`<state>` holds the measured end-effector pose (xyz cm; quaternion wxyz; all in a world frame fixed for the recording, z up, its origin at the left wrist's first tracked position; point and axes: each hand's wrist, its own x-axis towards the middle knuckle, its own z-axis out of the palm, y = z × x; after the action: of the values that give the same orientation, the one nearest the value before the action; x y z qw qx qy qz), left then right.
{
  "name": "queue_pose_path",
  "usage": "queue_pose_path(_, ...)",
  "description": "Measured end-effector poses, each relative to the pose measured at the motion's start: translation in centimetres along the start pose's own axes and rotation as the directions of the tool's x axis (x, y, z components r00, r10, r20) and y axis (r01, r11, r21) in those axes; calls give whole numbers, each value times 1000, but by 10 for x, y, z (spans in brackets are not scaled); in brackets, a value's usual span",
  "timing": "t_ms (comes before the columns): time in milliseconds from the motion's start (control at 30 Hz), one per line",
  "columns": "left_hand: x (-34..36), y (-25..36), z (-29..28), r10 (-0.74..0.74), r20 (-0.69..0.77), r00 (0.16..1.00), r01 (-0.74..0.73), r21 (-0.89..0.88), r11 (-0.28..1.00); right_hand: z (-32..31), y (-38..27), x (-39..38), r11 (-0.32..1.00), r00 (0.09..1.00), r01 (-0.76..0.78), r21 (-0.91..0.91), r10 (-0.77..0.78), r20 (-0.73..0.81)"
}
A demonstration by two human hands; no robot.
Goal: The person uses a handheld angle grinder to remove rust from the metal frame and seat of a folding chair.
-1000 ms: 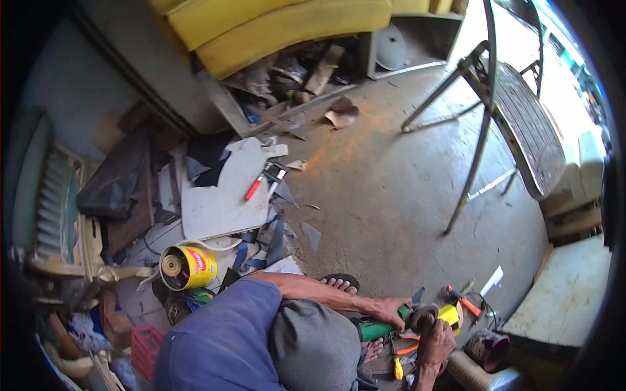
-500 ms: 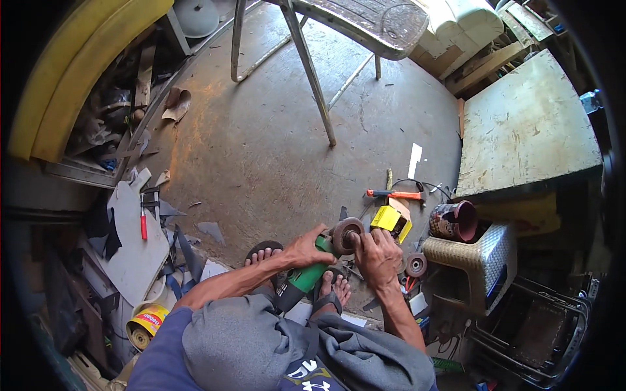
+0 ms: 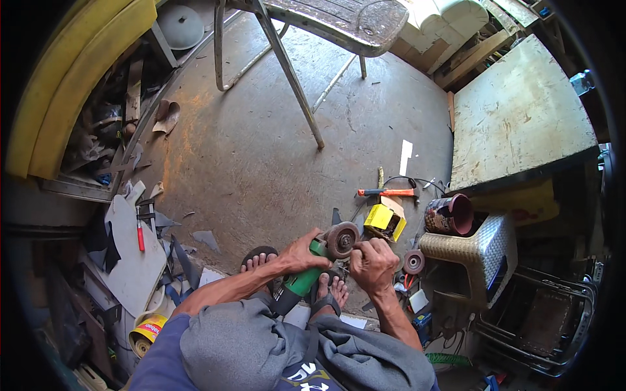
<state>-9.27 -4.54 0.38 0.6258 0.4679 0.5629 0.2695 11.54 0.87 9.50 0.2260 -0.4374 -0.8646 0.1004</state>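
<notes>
My left hand grips a green angle grinder by its head, the body pointing back toward me. A brown, worn disc faces up on the grinder. My right hand is closed just right of the disc, its fingers bent in a pinch; what they hold, if anything, I cannot make out. Beyond it lie an open yellow box and an orange-handled hammer. A loose disc lies to the right of my right hand.
A metal chair stands ahead. At right are a pale board, a red-rimmed tin on a checkered metal piece and a dark frame. Scraps, a red-handled clamp and yellow padded pieces are at left.
The view has swung round, so surroundings shifted across it. My right fingers have moved from the disc's hub to just off its right edge, uncovering the hub. My left hand still holds the grinder.
</notes>
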Motion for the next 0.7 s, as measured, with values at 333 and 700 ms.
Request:
queue_pose_path(333,3,5,-3,-67,15,998,68,-44,997,12,-2,0,999,999,-27,44,28,-33)
queue_pose_path(700,3,8,-2,-94,14,995,95,-7,995,15,5,-8,993,995,-97,68,97,-2)
